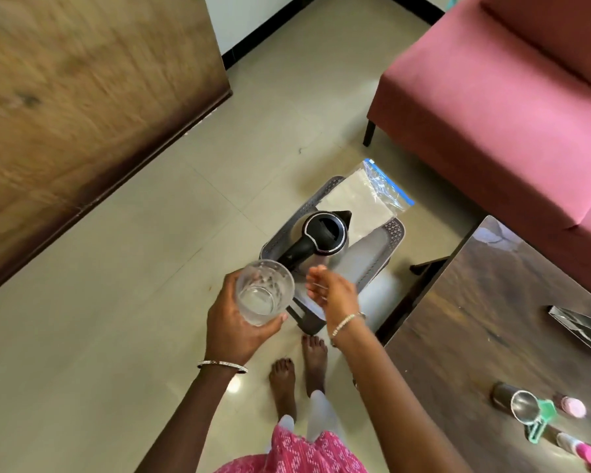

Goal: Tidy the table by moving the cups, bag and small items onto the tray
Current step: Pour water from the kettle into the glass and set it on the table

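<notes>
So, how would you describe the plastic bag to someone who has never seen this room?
Find the pink sofa; in front of it is a grey tray carrying a black-lidded kettle. The bag lies at the tray's far end, beyond the kettle, reaching over the rim towards the sofa. It is the only flat, clear thing there, with a blue zip strip along one edge.

tray (394,230) grey, perforated | kettle (325,233) black-silver | sofa (492,97) pink | bag (386,186) clear, blue-edged
</notes>
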Demonstrator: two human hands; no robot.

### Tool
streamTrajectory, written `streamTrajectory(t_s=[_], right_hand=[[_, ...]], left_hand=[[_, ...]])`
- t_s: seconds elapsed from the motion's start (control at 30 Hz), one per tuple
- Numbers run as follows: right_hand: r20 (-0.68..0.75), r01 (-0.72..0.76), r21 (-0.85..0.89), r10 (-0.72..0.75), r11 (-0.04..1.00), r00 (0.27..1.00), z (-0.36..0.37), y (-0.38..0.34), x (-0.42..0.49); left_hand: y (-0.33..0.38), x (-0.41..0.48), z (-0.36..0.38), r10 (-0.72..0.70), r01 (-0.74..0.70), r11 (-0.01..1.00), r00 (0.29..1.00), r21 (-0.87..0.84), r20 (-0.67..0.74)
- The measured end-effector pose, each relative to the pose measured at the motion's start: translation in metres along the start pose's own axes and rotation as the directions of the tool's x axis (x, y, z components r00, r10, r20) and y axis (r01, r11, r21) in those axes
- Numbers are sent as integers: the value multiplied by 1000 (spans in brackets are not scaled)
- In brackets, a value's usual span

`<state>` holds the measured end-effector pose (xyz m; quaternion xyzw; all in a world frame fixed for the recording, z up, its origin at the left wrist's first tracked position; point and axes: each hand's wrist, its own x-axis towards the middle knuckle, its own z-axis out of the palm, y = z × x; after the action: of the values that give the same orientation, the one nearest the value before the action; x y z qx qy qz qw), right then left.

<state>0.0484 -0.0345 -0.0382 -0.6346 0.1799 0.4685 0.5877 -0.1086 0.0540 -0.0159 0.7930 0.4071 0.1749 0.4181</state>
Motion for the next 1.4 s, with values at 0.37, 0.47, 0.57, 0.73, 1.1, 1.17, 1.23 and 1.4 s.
streamTrajectory(t_s=[0.37, 0.47, 0.57, 0.73, 1.1, 1.17, 1.23, 1.4], right_hand=[[-166, 12, 212, 24, 977, 986, 77, 37, 65], [-209, 33, 158, 0, 987, 978, 79, 43, 71], [-323, 63, 27, -51, 998, 945, 73, 50, 69], [-401, 128, -274, -234, 953, 885, 36, 50, 55], [-52, 413, -633, -568, 655, 822, -61, 3, -5], [7, 468, -647, -609, 602, 793, -78, -13, -23], [50, 511, -648, -638, 565, 769, -97, -31, -41], [151, 618, -635, -710, 464, 688, -138, -85, -93]], left_hand=[[-29, 9, -20, -91, 86, 995, 992, -59, -91], [-30, 14, -18, -79, 74, 995, 994, -64, -76], [-27, 20, -15, -67, 63, 996, 996, -64, -51], [-17, 31, -13, -67, 65, 992, 997, -109, -23], [13, 50, -9, 23, -20, 999, 998, -47, 50], [21, 53, -6, 39, -36, 998, 997, -44, 64], [29, 55, -3, 49, -46, 998, 996, -45, 71], [47, 53, 8, 74, -69, 996, 994, -60, 86]])
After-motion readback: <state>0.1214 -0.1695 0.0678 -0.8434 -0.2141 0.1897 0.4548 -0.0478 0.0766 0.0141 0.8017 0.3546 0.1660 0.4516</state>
